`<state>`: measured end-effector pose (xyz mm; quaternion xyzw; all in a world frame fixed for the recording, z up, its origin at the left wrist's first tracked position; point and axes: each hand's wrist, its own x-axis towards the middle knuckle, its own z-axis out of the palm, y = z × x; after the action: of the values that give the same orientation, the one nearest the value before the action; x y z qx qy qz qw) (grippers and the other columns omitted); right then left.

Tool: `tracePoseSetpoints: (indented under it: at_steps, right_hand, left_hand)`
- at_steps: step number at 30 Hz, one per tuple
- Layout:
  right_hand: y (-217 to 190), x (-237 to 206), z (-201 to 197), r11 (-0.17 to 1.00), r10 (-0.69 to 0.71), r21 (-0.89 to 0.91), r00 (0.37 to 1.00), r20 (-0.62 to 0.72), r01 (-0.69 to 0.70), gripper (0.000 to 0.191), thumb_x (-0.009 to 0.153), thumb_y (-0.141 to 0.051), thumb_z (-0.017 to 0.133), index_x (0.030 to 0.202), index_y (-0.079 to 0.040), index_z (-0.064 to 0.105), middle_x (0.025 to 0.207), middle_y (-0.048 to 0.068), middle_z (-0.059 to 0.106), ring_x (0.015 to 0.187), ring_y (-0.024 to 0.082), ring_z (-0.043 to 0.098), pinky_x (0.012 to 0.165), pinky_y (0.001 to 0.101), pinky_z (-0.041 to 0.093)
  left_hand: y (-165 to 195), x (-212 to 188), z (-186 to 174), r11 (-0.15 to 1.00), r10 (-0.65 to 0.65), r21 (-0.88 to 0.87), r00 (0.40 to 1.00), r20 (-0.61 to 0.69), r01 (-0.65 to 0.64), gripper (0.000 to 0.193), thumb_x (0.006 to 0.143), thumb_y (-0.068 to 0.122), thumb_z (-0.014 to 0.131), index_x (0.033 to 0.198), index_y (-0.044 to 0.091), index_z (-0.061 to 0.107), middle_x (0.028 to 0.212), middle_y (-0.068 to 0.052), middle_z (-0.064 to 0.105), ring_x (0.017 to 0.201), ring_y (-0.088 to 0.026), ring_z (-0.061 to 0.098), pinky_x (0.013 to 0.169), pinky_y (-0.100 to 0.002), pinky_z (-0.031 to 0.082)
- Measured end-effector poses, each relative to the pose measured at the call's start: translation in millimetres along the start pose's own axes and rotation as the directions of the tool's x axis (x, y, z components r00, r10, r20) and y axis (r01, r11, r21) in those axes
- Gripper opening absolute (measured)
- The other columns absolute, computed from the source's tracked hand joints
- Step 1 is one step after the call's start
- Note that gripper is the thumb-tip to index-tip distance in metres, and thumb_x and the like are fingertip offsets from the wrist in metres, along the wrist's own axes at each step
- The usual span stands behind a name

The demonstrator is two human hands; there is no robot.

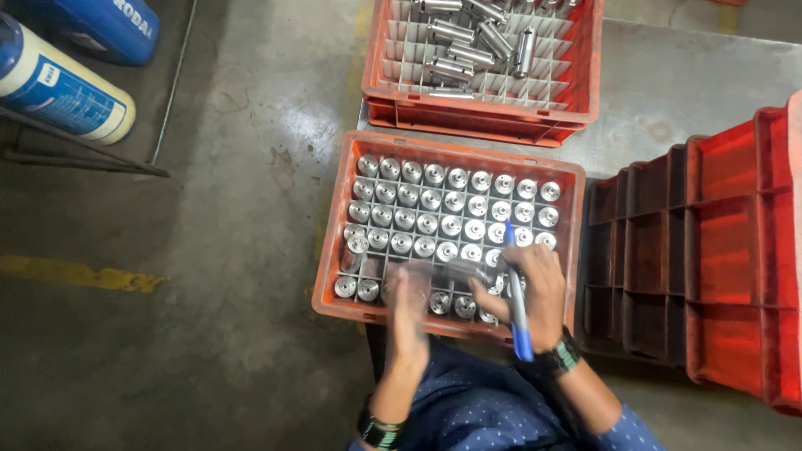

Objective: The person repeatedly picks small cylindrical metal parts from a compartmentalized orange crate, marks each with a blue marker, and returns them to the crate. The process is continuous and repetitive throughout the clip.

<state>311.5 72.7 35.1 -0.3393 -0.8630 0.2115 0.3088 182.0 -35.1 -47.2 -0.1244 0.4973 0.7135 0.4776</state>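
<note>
An orange crate with a grey grid insert holds several upright silver metal cylinders. My right hand rests over the crate's near right corner and holds a blue pen, tip pointing away from me. My left hand is blurred over the near row of the crate and grips a silver cylinder lying sideways between both hands. Both wrists wear bands.
A second orange crate with loose cylinders lying in its grid stands beyond the first. Red stacked crates stand on their side at the right. Blue and white gas cylinders lie on the concrete floor at the upper left.
</note>
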Motion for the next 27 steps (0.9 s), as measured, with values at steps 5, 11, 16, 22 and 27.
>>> tracePoseSetpoints:
  at_steps: [5, 11, 16, 22, 27]
  right_hand:
    - [-19, -41, -17, 0.991, -0.073, 0.119, 0.991, 0.112, 0.06, 0.037, 0.071, -0.034, 0.084, 0.097, -0.012, 0.067, 0.081, 0.003, 0.063, 0.079, 0.023, 0.058, 0.074, 0.0383, 0.043]
    - [-20, -62, -15, 0.97, 0.11, 0.222, 0.994, -0.018, -0.103, 0.046, 0.079, -0.015, 0.08, 0.119, -0.003, 0.062, 0.108, 0.013, 0.067, 0.098, 0.028, 0.064, 0.086, 0.0363, 0.051]
    - [-24, -60, -11, 0.953, 0.129, 0.275, 0.992, 0.0, -0.124, 0.029, 0.082, -0.004, 0.076, 0.109, -0.006, 0.065, 0.099, 0.008, 0.071, 0.089, 0.023, 0.066, 0.078, 0.0324, 0.053]
    - [-32, -52, 4, 0.985, -0.129, 0.096, 0.981, -0.145, 0.144, 0.029, 0.08, -0.003, 0.074, 0.104, -0.006, 0.057, 0.099, 0.008, 0.07, 0.086, 0.024, 0.065, 0.077, 0.0366, 0.045]
    - [-34, -56, 1, 0.987, -0.12, 0.099, 0.989, -0.093, 0.129, 0.033, 0.074, -0.003, 0.072, 0.104, -0.008, 0.058, 0.093, 0.006, 0.071, 0.08, 0.024, 0.063, 0.076, 0.0387, 0.045]
  left_hand:
    - [-14, 5, 23, 0.829, -0.204, -0.33, 0.793, 0.575, 0.452, 0.044, 0.11, 0.054, 0.047, 0.118, 0.011, 0.056, 0.093, -0.007, 0.065, 0.083, -0.02, 0.063, 0.077, -0.035, 0.054]
    - [-8, -3, 25, 0.96, -0.113, -0.174, 0.869, 0.482, 0.221, 0.041, 0.105, 0.049, 0.048, 0.111, 0.01, 0.057, 0.071, -0.003, 0.059, 0.064, -0.013, 0.056, 0.059, -0.025, 0.046]
    - [-3, -10, 29, 0.982, 0.021, -0.179, 0.917, 0.397, 0.055, 0.027, 0.096, 0.032, 0.057, 0.104, 0.006, 0.061, 0.082, -0.003, 0.061, 0.076, -0.013, 0.059, 0.072, -0.027, 0.05]
    - [1, -13, 25, 0.997, 0.078, -0.055, 0.916, 0.395, -0.06, 0.022, 0.093, 0.024, 0.061, 0.104, 0.004, 0.063, 0.092, -0.001, 0.064, 0.081, -0.011, 0.058, 0.075, -0.026, 0.048]
    - [0, -13, 28, 1.0, -0.013, 0.024, 0.958, 0.285, 0.006, 0.037, 0.098, 0.04, 0.056, 0.105, 0.005, 0.065, 0.084, -0.008, 0.067, 0.077, -0.016, 0.065, 0.069, -0.026, 0.051]
